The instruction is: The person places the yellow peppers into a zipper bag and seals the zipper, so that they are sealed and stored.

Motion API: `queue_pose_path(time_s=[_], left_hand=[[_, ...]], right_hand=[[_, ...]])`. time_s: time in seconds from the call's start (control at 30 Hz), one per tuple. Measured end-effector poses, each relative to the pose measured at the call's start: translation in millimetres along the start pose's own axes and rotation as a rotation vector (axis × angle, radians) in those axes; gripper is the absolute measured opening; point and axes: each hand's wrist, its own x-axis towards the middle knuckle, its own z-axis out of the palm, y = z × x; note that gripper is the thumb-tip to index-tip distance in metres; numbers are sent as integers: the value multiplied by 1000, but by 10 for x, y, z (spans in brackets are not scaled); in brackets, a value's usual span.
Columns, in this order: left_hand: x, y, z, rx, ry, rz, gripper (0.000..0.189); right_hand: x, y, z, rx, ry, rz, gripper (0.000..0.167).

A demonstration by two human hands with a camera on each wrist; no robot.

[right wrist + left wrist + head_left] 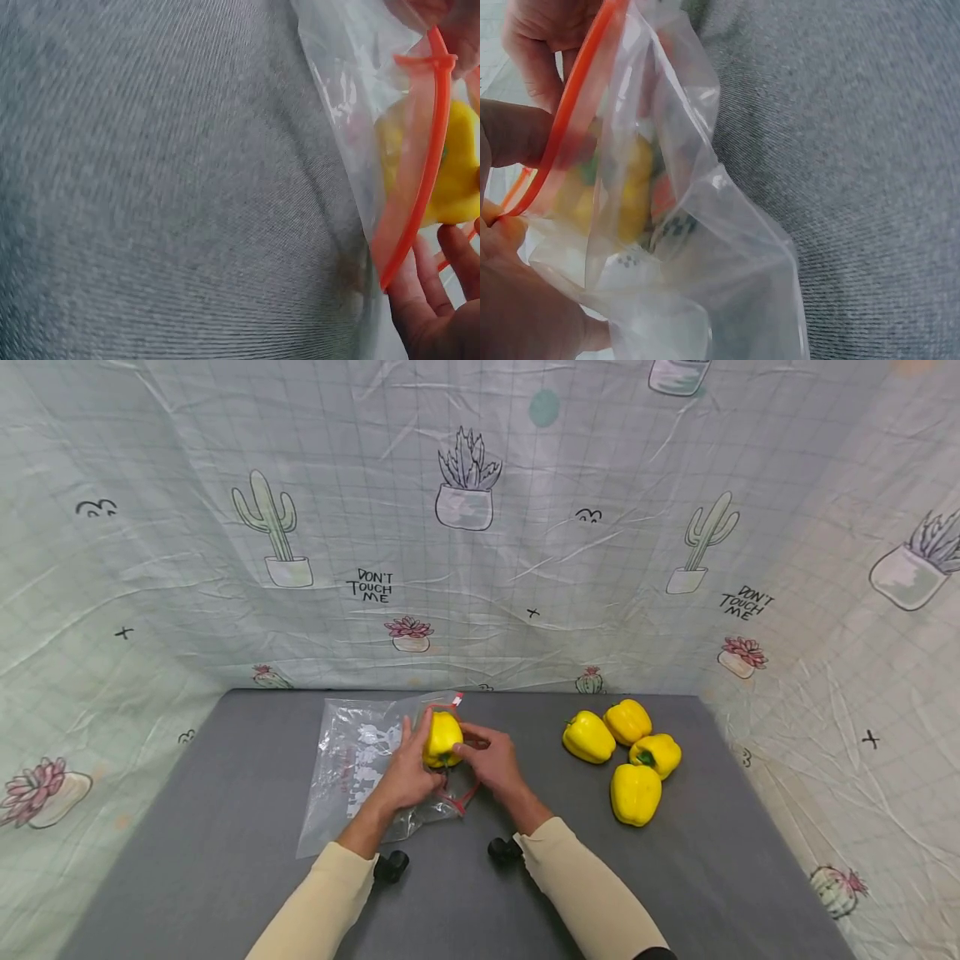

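A yellow bell pepper (444, 731) stands at the mouth of a clear zip bag (333, 768) that lies flat with a printed pattern. My right hand (491, 760) grips the pepper, thumb in front and fingers at its far side; in the right wrist view its fingertips touch the pepper's lower side. My left hand (408, 774) pinches the bag's red zip edge (589, 60), its long fingers reaching up along the pepper's left side. Through the clear plastic, part of the pepper (634, 195) shows in the left wrist view.
Several more yellow bell peppers (635, 795) sit in a group on the right of the grey table (225, 827). A cloth printed with potted plants (540, 552) hangs behind and at both sides. Small black cameras (392, 866) are worn at both wrists.
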Motion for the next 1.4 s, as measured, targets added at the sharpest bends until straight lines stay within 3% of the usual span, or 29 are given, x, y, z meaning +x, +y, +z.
queue_pose_path(time_s=[0.13, 0.3, 0.57, 0.87, 1.03, 1.4], left_hand=[[21, 13, -4, -15, -3, -18, 114], [48, 7, -12, -119, -17, -58, 116], [43, 16, -23, -171, -40, -66, 115], [55, -12, -74, -77, -20, -36, 110], [70, -27, -120, -79, -33, -34, 107], [76, -16, -136, -78, -38, -53, 112]], right_hand=[[14, 10, -5, -29, -1, -4, 41], [49, 9, 31, -114, 8, -31, 41], [84, -24, 97, -206, -1, -75, 41], [63, -62, 80, -184, -28, -44, 43], [64, -91, 67, -198, -29, -38, 40], [36, -140, 88, -381, -60, -25, 42]])
